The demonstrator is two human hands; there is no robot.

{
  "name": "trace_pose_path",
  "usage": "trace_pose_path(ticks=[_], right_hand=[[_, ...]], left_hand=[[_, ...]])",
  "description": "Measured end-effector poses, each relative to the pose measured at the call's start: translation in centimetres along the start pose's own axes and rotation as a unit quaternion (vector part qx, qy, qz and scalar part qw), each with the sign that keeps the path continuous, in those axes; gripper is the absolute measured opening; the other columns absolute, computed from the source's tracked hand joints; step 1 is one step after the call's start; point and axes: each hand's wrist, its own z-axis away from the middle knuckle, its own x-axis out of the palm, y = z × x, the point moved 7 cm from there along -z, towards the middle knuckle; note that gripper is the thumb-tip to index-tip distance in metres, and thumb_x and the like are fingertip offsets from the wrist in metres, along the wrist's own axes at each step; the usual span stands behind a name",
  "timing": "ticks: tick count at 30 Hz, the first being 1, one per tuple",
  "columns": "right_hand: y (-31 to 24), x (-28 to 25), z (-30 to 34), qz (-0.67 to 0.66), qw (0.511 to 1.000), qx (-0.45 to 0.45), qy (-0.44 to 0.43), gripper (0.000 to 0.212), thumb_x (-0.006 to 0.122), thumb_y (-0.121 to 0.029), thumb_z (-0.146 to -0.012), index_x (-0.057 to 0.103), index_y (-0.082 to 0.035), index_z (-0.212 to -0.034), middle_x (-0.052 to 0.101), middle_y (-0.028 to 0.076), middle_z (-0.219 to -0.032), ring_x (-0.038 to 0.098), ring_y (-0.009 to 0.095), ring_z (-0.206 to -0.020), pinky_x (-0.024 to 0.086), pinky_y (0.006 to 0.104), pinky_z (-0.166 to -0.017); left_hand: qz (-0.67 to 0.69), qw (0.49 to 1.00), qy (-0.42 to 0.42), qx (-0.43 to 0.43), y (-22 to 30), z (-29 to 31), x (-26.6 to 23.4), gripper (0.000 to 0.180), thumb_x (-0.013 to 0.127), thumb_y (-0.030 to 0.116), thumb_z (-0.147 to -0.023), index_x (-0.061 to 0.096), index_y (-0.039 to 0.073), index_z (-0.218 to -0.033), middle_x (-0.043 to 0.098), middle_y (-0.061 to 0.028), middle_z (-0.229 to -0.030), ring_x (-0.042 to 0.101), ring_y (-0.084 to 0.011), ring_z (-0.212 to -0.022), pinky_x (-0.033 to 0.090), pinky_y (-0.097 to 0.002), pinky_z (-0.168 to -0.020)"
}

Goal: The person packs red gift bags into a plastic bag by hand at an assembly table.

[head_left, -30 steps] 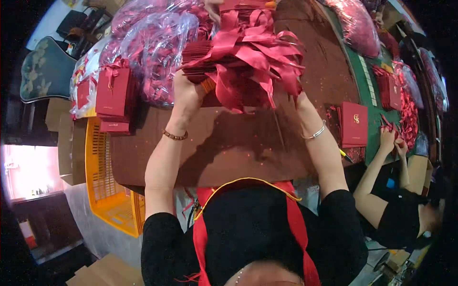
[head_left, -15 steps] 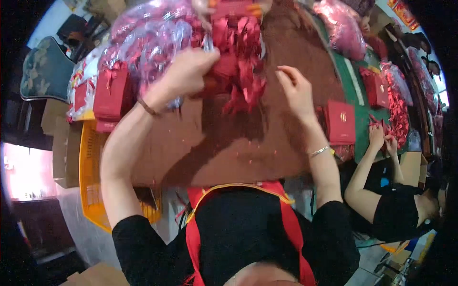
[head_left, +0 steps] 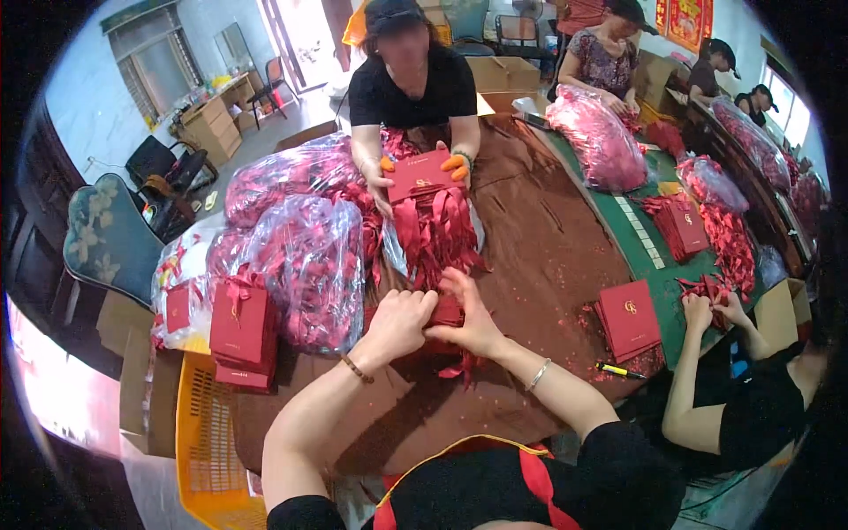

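Note:
Over the middle of the brown-covered table, my left hand (head_left: 402,322) is closed in a fist against a bunch of red paper bags (head_left: 448,309). What lies inside its fingers is mostly hidden. My right hand (head_left: 474,316) curves round the same bunch from the right, thumb on the near side and fingers on the far side. Loose red ribbons (head_left: 435,230) heap up just beyond my hands. Across the table, a person in black holds a red bag stack (head_left: 421,177) over those ribbons, with orange covers on some fingers.
Clear plastic sacks of red ribboned goods (head_left: 309,265) fill the left side. A red bag stack (head_left: 243,331) stands near a yellow crate (head_left: 208,433). Another red stack (head_left: 629,320) and a yellow marker (head_left: 621,371) lie at right. Beside me, a co-worker's hands (head_left: 711,309) handle ribbons.
The view has tilted up, bringing the person opposite into sight. My right hand has come in from the right to meet my left at the red bags; earlier the two were apart.

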Motion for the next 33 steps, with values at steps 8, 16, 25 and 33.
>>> trace_pose_path(ticks=[8, 16, 25, 33], right_hand=[[3.1, 0.8, -0.8, -0.054, 0.979, 0.118, -0.158, 0.083, 0.078, -0.013, -0.062, 0.029, -0.007, -0.129, 0.049, 0.009, -0.113, 0.046, 0.016, -0.107, 0.037, 0.0324, -0.094], [2.6, 0.4, -1.3, -0.007, 0.979, 0.172, -0.105, 0.053, 0.072, -0.012, -0.062, 0.042, -0.003, -0.104, 0.059, 0.010, -0.093, 0.057, 0.017, -0.090, 0.044, 0.0312, -0.082], [4.1, 0.4, -0.6, -0.023, 0.983, 0.113, -0.146, 0.061, 0.077, -0.013, -0.060, 0.039, -0.004, -0.108, 0.058, 0.011, -0.095, 0.057, 0.020, -0.090, 0.044, 0.0322, -0.081], [3.1, 0.4, -0.8, 0.041, 0.983, 0.109, -0.145, 0.056, 0.075, -0.011, -0.062, 0.039, -0.004, -0.104, 0.060, 0.014, -0.090, 0.061, 0.026, -0.085, 0.047, 0.0341, -0.075]], left_hand=[[0.014, 1.000, 0.019, -0.006, -1.4, -0.7, 0.7, 0.032, 0.065, 0.014, -0.059, 0.049, 0.003, -0.084, 0.057, -0.0127, -0.071, 0.058, -0.0302, -0.068, 0.044, -0.0414, -0.061], [0.050, 0.998, 0.044, -0.004, -1.7, -1.0, -0.1, 0.024, 0.063, 0.011, -0.061, 0.048, 0.005, -0.079, 0.055, -0.0101, -0.071, 0.056, -0.0304, -0.071, 0.042, -0.0402, -0.064], [0.024, 1.000, 0.010, -0.002, -1.0, -0.8, 0.3, 0.030, 0.060, 0.008, -0.060, 0.049, 0.003, -0.087, 0.058, -0.0101, -0.076, 0.058, -0.0269, -0.073, 0.041, -0.0377, -0.064], [0.054, 0.997, -0.054, 0.003, -1.3, -0.4, 0.5, 0.046, 0.068, 0.016, -0.059, 0.048, 0.003, -0.099, 0.054, -0.0111, -0.092, 0.053, -0.0269, -0.087, 0.039, -0.0378, -0.072]])
